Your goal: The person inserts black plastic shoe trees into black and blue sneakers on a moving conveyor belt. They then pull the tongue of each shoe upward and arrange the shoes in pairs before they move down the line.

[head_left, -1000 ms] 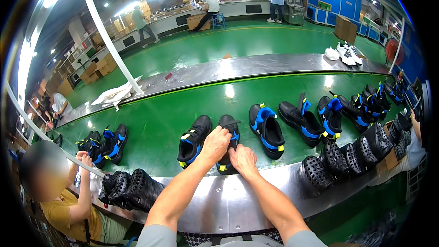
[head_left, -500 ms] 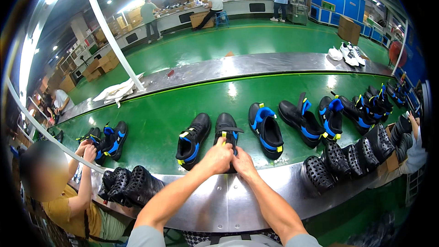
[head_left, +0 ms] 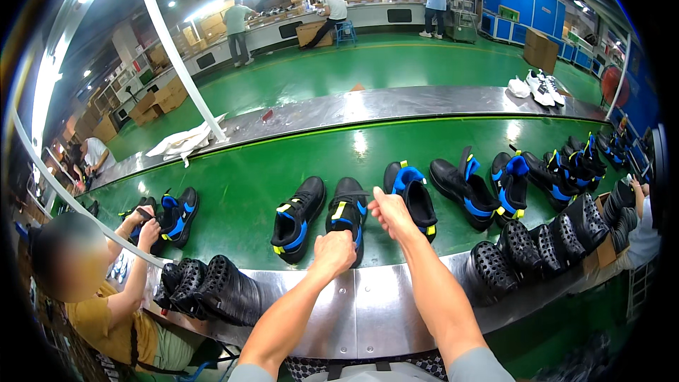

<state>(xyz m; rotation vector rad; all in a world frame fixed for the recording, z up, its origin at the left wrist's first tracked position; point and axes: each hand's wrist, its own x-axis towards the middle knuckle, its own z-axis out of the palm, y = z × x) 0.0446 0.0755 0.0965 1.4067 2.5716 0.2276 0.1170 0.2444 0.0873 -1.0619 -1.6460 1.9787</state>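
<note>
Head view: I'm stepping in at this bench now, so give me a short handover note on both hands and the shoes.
Left hand: closed on the heel of the black shoe on the green belt.
Right hand: raised beside that shoe's top, fingers pinched; what it grips is too small to tell.
Its mate lies just left, untouched; more black-and-blue shoes lie to the right.
Done or left: cannot tell from this view.
</note>
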